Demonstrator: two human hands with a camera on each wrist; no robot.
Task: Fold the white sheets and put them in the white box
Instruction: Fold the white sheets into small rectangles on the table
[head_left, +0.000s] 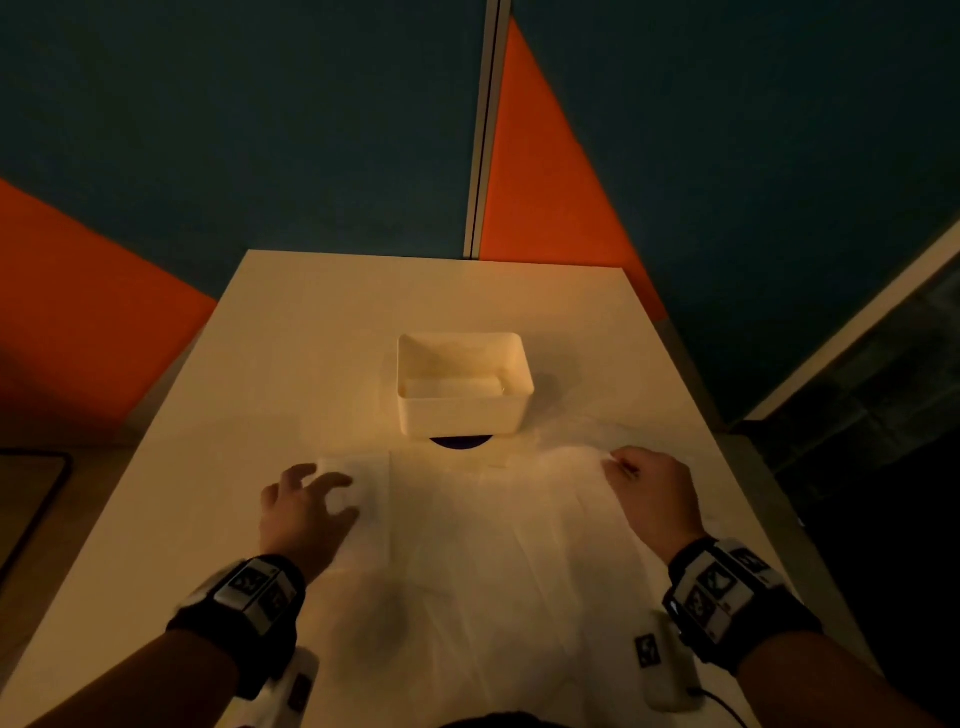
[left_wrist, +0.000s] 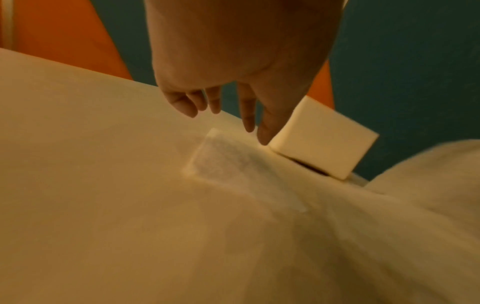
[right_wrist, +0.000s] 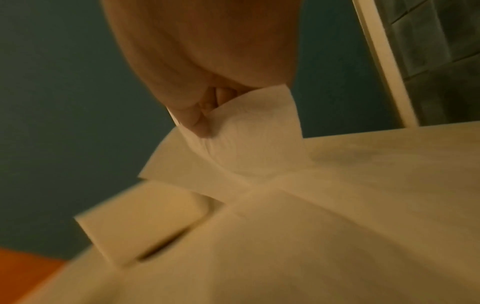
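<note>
Your right hand (head_left: 652, 488) pinches the far right corner of the thin, limp white sheet (head_left: 483, 545) spread on the bench (head_left: 291, 332) before the white box (head_left: 465, 384); your left hand (head_left: 306, 506), fingers spread, should take the far left corner gently, since it likely tears easily.

The table (head_left: 291, 332) is white, but the dim light makes it look warm yellow. The box (head_left: 464, 415) near the far edge is white too, with a white folded piece inside. A dark round spot (head_left: 460, 441) peeks out under the box. The sheet (head_left: 493, 545) at the near edge is plain white. The wall (head_left: 260, 104) is dark blue-green with bright orange patches (head_left: 540, 182). The wrist bands (head_left: 249, 592) are black with black-and-white square marks.
</note>
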